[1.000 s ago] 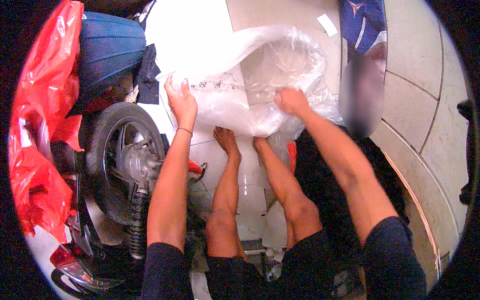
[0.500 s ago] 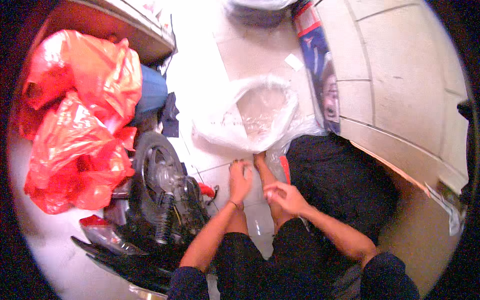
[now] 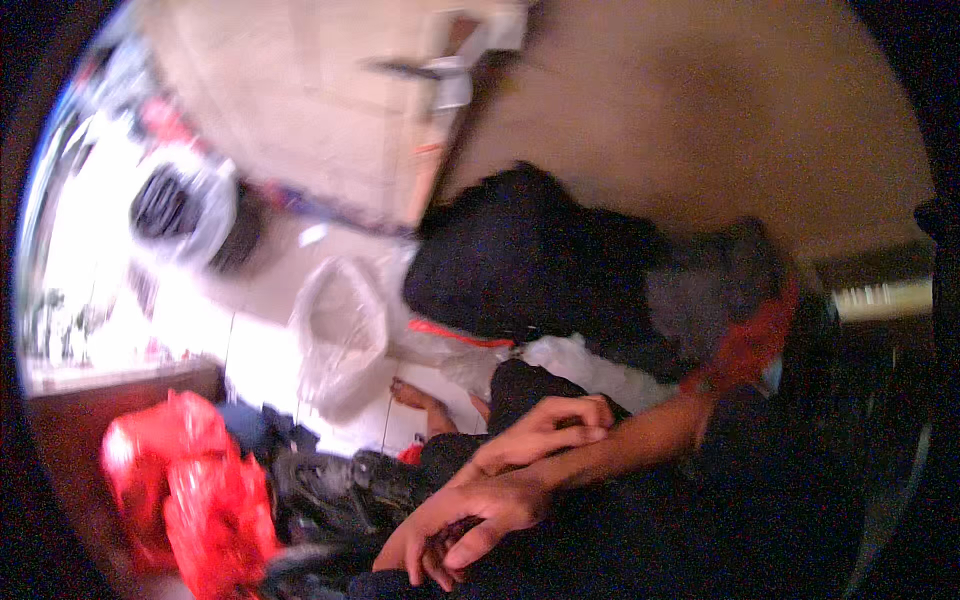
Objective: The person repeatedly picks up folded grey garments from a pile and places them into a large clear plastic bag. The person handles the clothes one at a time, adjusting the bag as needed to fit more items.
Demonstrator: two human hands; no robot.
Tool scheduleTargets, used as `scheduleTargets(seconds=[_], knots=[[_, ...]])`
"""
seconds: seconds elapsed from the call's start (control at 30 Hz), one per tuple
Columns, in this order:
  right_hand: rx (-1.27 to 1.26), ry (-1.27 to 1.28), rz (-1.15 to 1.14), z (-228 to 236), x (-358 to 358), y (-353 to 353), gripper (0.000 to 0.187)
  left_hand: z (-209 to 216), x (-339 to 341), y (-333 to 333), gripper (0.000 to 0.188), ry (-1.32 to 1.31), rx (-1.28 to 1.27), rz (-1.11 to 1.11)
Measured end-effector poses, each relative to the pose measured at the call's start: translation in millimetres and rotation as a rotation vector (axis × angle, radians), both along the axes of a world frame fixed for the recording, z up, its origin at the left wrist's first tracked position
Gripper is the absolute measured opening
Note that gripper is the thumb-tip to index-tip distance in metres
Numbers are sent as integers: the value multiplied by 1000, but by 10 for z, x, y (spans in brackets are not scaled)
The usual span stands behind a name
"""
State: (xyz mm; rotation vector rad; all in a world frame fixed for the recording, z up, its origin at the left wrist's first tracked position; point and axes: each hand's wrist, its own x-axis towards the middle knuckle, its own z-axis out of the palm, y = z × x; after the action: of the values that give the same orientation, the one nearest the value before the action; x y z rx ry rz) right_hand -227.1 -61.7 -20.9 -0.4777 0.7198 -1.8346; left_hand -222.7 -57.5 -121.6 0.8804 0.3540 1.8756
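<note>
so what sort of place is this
Possibly a cluttered indoor storage or utility space, though blur leaves that uncertain. Red plastic bags are bunched together, an open clear plastic bag sits on the pale tiled floor, and a large black heap lies nearby.

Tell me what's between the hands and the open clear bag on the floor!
In the head view, black shorts come nearest the hands, then a bare foot, loose clear plastic and floor tiles before the clear bag.

hands (image 3: 540,432): 2 | white slip (image 3: 313,235): 1 | black heap (image 3: 490,265): 1
</note>
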Motion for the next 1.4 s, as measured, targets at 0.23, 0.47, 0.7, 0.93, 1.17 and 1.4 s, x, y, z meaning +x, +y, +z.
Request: scheduleTargets(seconds=[0.23,0.47,0.7,0.93,1.17,1.4], knots=[[-115,210,-352,184,634,1102,42,680,394,951,15,268,-335,-180],[1211,1083,-1307,322,2126,4141,62,-222,991,2342,20,187,-597,-101],[2506,416,-1513,-431,4235,6191,68,-110,1486,4072,18,167,-913,205],[1197,-212,-2045,-231,4881,5665,29,-61,2569,4952,24,815,-545,-48],[833,153,-1488,652,4497,5797,73,-244,1405,4122,29,939,-854,-133],[2172,476,-1761,-99,4483,6887,101,270,-737,3655,34,912,-1154,514]])
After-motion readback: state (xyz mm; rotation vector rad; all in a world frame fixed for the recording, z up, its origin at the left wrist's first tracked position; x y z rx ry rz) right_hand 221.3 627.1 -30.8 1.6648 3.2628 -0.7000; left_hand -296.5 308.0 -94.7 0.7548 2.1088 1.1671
